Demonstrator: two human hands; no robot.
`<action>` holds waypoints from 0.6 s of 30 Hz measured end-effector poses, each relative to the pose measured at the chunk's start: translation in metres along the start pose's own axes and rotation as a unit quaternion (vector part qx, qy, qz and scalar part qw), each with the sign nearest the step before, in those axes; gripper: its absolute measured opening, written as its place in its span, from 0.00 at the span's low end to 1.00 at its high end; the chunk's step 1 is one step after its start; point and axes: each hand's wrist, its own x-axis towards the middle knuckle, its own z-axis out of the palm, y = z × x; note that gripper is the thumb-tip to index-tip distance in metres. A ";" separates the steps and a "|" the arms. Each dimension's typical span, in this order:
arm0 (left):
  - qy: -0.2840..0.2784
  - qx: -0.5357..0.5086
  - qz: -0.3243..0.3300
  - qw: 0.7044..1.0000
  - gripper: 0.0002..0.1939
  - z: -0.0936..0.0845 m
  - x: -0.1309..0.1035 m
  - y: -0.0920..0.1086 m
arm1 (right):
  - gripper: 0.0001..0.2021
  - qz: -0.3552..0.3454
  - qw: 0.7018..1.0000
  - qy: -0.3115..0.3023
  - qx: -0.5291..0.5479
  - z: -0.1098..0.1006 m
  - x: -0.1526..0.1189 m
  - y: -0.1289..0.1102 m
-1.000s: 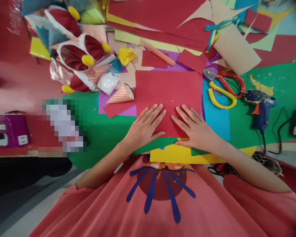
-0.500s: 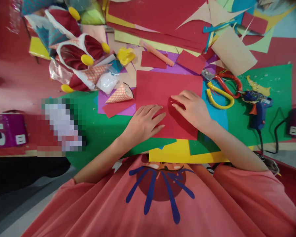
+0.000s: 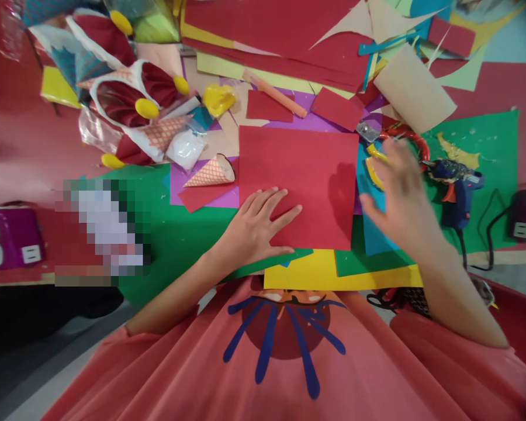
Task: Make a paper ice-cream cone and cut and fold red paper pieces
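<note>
Left hand, spread flat and gripping nothing, is resting on the near-left part of the red sheet, mid-worktop. Right hand, blurred, loosely open, is hovering by the scissors; contact unclear. Fingers should be avoiding the nearby glue gun.

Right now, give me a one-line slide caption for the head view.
Left hand spread on red sheet; blurred right hand partly hiding the scissors, glue gun nearby.

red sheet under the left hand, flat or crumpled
Flat: the red sheet has straight visible edges and a smooth surface, with the left hand spread on it.
</note>
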 end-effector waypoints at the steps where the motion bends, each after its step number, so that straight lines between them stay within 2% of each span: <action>1: -0.005 0.001 0.002 1.000 0.41 0.000 -0.001 0.001 | 0.29 -0.054 0.998 -0.030 0.033 0.006 -0.005 -0.007; 3: -0.015 -0.002 -0.001 1.000 0.43 0.000 -0.001 0.003 | 0.35 -0.091 0.988 -0.102 0.077 0.019 -0.014 -0.022; 6: -0.028 -0.011 -0.007 1.000 0.42 -0.001 -0.003 0.003 | 0.38 -0.096 0.982 -0.133 0.096 0.032 -0.021 -0.035; 13: -0.051 -0.009 0.015 0.999 0.34 -0.015 -0.014 -0.006 | 0.36 -0.112 0.980 -0.134 0.096 0.029 -0.020 -0.027; 15: -0.049 -0.014 0.014 0.999 0.33 -0.018 -0.018 -0.009 | 0.32 -0.090 0.982 -0.111 0.121 0.025 -0.018 -0.026; 18: -0.051 -0.010 0.025 0.998 0.36 -0.019 -0.023 -0.011 | 0.26 -0.050 0.986 -0.078 0.141 0.021 -0.015 -0.026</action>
